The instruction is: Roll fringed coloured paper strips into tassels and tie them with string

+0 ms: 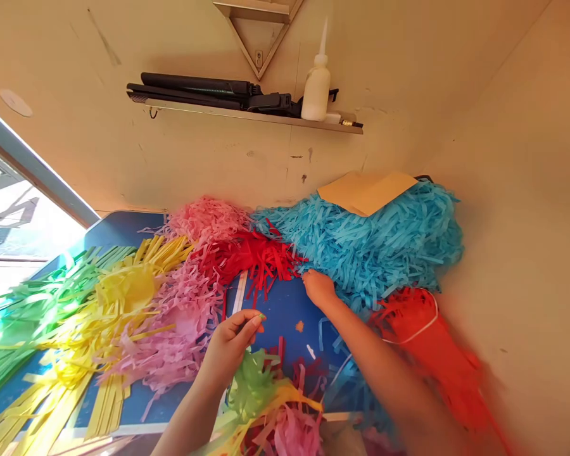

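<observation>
While the left hand [235, 334] sat pinched, the right hand [319, 289] curled closed beside blue fringe [384, 247] just beyond it, both holds unclear; likely picking strands, next move needing gentle separation.

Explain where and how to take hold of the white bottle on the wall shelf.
Best gripped, I'd judge, around the broad body of the white bottle, coming from the open front: it stands upright, the wall is behind it, and its thin, tapering nozzle offers far less to hold.
</observation>
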Demonstrator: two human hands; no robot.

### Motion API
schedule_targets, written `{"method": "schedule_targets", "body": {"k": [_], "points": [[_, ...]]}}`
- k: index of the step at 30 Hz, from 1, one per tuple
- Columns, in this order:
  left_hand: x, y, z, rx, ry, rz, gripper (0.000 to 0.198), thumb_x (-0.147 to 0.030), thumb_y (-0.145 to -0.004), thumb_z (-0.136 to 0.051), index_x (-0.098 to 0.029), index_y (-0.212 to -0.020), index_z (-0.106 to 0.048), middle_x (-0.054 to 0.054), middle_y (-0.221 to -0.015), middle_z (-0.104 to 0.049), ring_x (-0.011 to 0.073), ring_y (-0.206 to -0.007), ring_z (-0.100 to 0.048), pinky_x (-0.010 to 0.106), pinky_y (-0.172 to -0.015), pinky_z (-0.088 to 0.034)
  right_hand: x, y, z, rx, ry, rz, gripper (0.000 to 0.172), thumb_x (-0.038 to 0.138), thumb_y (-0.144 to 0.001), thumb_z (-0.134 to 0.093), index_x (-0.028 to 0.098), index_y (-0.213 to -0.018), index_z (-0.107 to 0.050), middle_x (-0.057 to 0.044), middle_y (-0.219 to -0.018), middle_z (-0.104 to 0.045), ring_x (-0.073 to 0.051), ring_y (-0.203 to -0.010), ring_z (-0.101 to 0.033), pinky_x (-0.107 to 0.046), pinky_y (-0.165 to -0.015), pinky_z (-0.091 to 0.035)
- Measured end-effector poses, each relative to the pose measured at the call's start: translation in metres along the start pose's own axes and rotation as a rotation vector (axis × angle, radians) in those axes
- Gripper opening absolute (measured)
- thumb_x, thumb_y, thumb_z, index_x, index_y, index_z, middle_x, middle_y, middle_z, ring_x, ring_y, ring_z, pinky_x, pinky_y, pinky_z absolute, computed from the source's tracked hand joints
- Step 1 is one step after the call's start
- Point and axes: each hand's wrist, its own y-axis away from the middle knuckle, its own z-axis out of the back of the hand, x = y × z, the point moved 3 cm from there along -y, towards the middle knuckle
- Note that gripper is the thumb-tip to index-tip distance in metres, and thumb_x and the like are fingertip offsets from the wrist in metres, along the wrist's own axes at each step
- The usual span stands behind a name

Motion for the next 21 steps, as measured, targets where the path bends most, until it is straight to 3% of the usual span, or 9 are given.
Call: {"method": "schedule_targets", "body": {"k": [5,9,11,17,21], "points": [[-0.005,0.007,-0.006,-0.023,0.002,-0.023,0.04,-0.053,-0.074,-0.071,-0.015,-0.086,-0.071,0.003,-0.067,-0.067,0.0114,-0.055,-0.051,0.022,-0.053,-0.039,0.035,0.053,0.008,0.001,-0.314,0.139,0.018,0.017,-0.092,-0.051,0.018,-0.1,-0.067,-0.005,-0.093,-0.071,-0.018,-0.086,-0.067,-0.028,-0.077,-0.049],[-0.012,0.015,-0.016,-0.005,-0.052,-0.095,0.027,-0.044,-0.079,-0.068,-0.017,-0.079,-0.07,0.001,-0.066,-0.067,0.0127,-0.056,-0.055,0.023,-0.054,-0.043,0.056,0.109,-0.001,0.031,-1.128,0.177,0.013,0.032,-0.085,-0.064,0.021,-0.091,-0.068,-0.002,-0.084,-0.072,-0.019,-0.076,-0.069,-0.03,-0.072,-0.053],[-0.014,0.019,-0.024,0.026,-0.107,-0.142,0.023,-0.04,-0.082,-0.064,-0.018,-0.079,-0.07,0.002,-0.068,-0.068,0.0141,-0.06,-0.059,0.024,-0.057,-0.045,0.059,0.127,-0.007,-0.009,-1.385,0.132,0.013,0.035,-0.081,-0.07,0.022,-0.085,-0.07,-0.002,-0.084,-0.071,-0.018,-0.074,-0.068,-0.03,-0.071,-0.053],[-0.02,0.031,-0.04,0.041,-0.273,-0.285,0.02,-0.032,-0.088,-0.058,-0.02,-0.078,-0.069,0.003,-0.075,-0.072,0.0167,-0.07,-0.065,0.026,-0.065,-0.049,0.055,0.146,-0.022,-0.119,-1.574,0.008,0.016,0.036,-0.078,-0.076,0.023,-0.086,-0.072,-0.001,-0.078,-0.069,-0.017,-0.069,-0.065,-0.03,-0.069,-0.054],[-0.022,0.036,-0.044,0.039,-0.358,-0.36,0.018,-0.027,-0.09,-0.057,-0.021,-0.079,-0.069,0.002,-0.077,-0.072,0.0162,-0.071,-0.066,0.026,-0.066,-0.049,0.054,0.154,-0.024,-0.154,-1.569,0.022,0.013,0.035,-0.08,-0.074,0.023,-0.086,-0.071,-0.001,-0.08,-0.068,-0.016,-0.072,-0.064,-0.031,-0.073,-0.054]]}}
